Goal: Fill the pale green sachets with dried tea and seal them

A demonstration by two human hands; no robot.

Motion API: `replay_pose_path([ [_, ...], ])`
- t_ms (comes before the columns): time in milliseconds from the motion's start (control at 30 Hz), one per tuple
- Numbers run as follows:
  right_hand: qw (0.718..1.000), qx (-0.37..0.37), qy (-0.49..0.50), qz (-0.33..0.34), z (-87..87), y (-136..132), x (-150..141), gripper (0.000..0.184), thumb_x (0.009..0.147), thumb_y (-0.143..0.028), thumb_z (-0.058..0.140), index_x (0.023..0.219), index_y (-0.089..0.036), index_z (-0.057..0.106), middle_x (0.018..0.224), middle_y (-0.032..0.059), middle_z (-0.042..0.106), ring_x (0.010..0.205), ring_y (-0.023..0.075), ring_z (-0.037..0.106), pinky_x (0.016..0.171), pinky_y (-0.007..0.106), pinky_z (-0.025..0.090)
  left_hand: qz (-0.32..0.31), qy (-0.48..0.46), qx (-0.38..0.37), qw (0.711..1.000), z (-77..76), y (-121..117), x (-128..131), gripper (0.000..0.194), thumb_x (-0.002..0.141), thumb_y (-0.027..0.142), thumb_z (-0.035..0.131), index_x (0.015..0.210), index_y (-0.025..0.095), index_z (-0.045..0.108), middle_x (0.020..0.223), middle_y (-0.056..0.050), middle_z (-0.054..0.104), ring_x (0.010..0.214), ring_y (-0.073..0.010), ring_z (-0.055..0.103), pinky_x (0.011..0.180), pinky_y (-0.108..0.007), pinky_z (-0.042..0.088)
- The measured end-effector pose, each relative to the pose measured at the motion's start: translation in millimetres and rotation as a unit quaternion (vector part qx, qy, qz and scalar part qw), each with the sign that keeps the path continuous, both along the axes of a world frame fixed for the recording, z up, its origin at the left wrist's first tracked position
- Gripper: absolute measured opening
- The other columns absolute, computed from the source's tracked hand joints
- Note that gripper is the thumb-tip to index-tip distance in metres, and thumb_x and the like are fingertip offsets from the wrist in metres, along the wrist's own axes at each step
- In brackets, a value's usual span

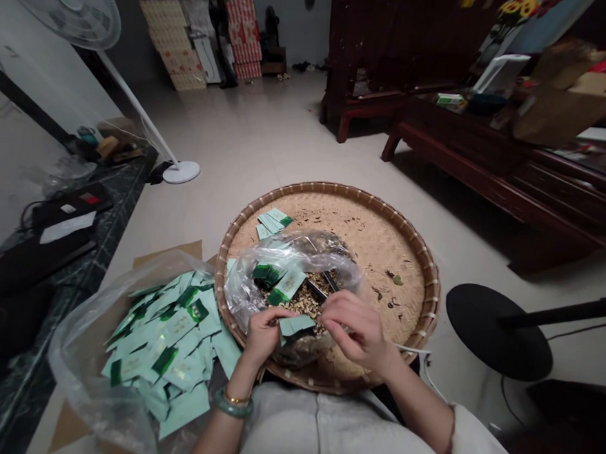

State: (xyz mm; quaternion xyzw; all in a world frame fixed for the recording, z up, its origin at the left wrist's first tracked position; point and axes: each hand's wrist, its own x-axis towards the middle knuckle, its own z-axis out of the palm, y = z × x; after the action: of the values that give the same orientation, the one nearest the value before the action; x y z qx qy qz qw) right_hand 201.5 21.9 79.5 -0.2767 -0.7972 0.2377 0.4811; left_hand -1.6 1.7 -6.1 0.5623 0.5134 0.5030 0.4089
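My left hand (263, 335) is closed on a small pale green packet (296, 325), held over the near edge of a round woven tray (415, 262). My right hand (354, 326) sits just right of it, fingers curled and pinched at the packet's right end. Both hands hover above a clear plastic bag (301, 254) lying in the tray, which holds loose dried bits and a few green packets (278, 280). A small stack of green packets (273, 221) lies on the tray behind the bag.
At my left, a large clear bag (96, 358) holds several green packets (170, 349) on cardboard. A standing fan's base (181, 171) is farther left, a black round base (498, 330) at right, dark wooden furniture (519, 166) beyond.
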Motion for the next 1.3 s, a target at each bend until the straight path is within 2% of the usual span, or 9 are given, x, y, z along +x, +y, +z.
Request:
replay_pose_path([
  [133, 0.984, -0.146, -0.035, -0.099, -40.9, 10.4, -7.1, 0.021, 0.090, -0.019, 0.044, 0.081, -0.017, 0.063, 0.070, 0.0043, 0.065, 0.064, 0.0150, 0.059, 0.062, 0.028, 0.047, 0.067, 0.011, -0.017, 0.998, -7.1, 2.3, -6.6, 0.011, 0.062, 0.020, 0.071, 0.071, 0.016, 0.071, 0.069, -0.004, 0.073, 0.063, -0.0183, 0.067, 0.061, -0.028, 0.055],
  [267, 0.951, -0.230, -0.208, 0.011, -76.8, 15.4, -20.1, 0.015, 0.081, -0.011, 0.055, 0.089, -0.018, 0.066, 0.088, 0.0051, 0.069, 0.080, 0.0167, 0.063, 0.075, 0.027, 0.048, 0.181, -0.009, -0.063, 0.981, -16.7, 7.6, -16.8, 0.023, 0.061, 0.029, 0.074, 0.075, 0.012, 0.068, 0.064, -0.004, 0.070, 0.056, -0.0162, 0.064, 0.055, -0.026, 0.053],
  [367, 0.926, -0.228, -0.285, 0.095, -89.5, 13.8, -30.8, 0.022, 0.078, -0.005, 0.056, 0.091, -0.018, 0.068, 0.090, 0.0048, 0.069, 0.086, 0.0172, 0.063, 0.079, 0.026, 0.046, 0.195, -0.035, -0.075, 0.977, -20.4, 9.6, -21.7, 0.028, 0.060, 0.031, 0.074, 0.078, 0.011, 0.066, 0.066, -0.005, 0.070, 0.057, -0.0164, 0.064, 0.057, -0.027, 0.054],
  [533, 0.923, -0.219, -0.315, 0.008, -90.8, 18.3, -36.0, 0.040, 0.074, -0.003, 0.059, 0.112, -0.015, 0.059, 0.112, 0.0109, 0.061, 0.104, 0.0217, 0.058, 0.086, 0.029, 0.044, 0.191, -0.041, -0.086, 0.977, -21.5, 8.3, -21.9, 0.028, 0.060, 0.030, 0.074, 0.079, 0.011, 0.067, 0.065, -0.004, 0.070, 0.057, -0.0165, 0.064, 0.059, -0.028, 0.055],
  [600, 0.921, -0.212, -0.326, -0.013, -89.7, 19.5, -36.1, 0.037, 0.076, -0.006, 0.060, 0.111, -0.014, 0.059, 0.109, 0.0114, 0.060, 0.100, 0.0216, 0.058, 0.084, 0.029, 0.045, 0.193, -0.040, -0.086, 0.977, -22.5, 7.6, -21.6, 0.026, 0.060, 0.030, 0.074, 0.078, 0.011, 0.067, 0.064, -0.004, 0.070, 0.057, -0.0162, 0.064, 0.059, -0.028, 0.054],
  [767, 0.911, -0.202, -0.354, 0.066, -90.3, 11.6, -47.5, 0.016, 0.082, -0.018, 0.061, 0.098, -0.017, 0.064, 0.090, 0.0060, 0.062, 0.085, 0.0189, 0.061, 0.075, 0.026, 0.045, 0.187, -0.024, -0.077, 0.979, -23.1, 7.2, -20.8, 0.026, 0.061, 0.029, 0.073, 0.078, 0.011, 0.067, 0.068, -0.005, 0.071, 0.060, -0.0169, 0.064, 0.061, -0.028, 0.054],
  [900, 0.911, -0.192, -0.363, 0.042, -93.9, 9.1, -61.2, 0.032, 0.078, -0.021, 0.066, 0.108, -0.015, 0.060, 0.098, 0.0099, 0.063, 0.093, 0.0231, 0.060, 0.078, 0.029, 0.045, 0.180, -0.008, -0.078, 0.981, -18.1, 6.8, -18.7, 0.026, 0.062, 0.027, 0.072, 0.081, 0.011, 0.068, 0.071, -0.005, 0.071, 0.062, -0.0171, 0.065, 0.063, -0.028, 0.054],
  [1033, 0.900, -0.202, -0.382, 0.054, -101.0, 13.0, -67.1, 0.012, 0.076, -0.011, 0.061, 0.088, -0.014, 0.065, 0.087, 0.0083, 0.065, 0.085, 0.0208, 0.061, 0.073, 0.026, 0.044, 0.177, -0.005, -0.071, 0.982, -15.7, 6.0, -17.7, 0.026, 0.062, 0.027, 0.071, 0.084, 0.012, 0.069, 0.071, -0.004, 0.072, 0.065, -0.0182, 0.065, 0.064, -0.029, 0.054],
  [1300, 0.936, -0.289, -0.200, -0.016, -100.4, 23.6, -41.1, 0.015, 0.075, -0.012, 0.060, 0.085, -0.017, 0.071, 0.077, 0.0026, 0.071, 0.070, 0.0150, 0.063, 0.067, 0.023, 0.045, 0.167, 0.013, -0.077, 0.983, -18.5, 5.8, -18.4, 0.025, 0.062, 0.027, 0.071, 0.082, 0.012, 0.071, 0.074, -0.005, 0.073, 0.069, -0.0194, 0.066, 0.068, -0.030, 0.053],
])
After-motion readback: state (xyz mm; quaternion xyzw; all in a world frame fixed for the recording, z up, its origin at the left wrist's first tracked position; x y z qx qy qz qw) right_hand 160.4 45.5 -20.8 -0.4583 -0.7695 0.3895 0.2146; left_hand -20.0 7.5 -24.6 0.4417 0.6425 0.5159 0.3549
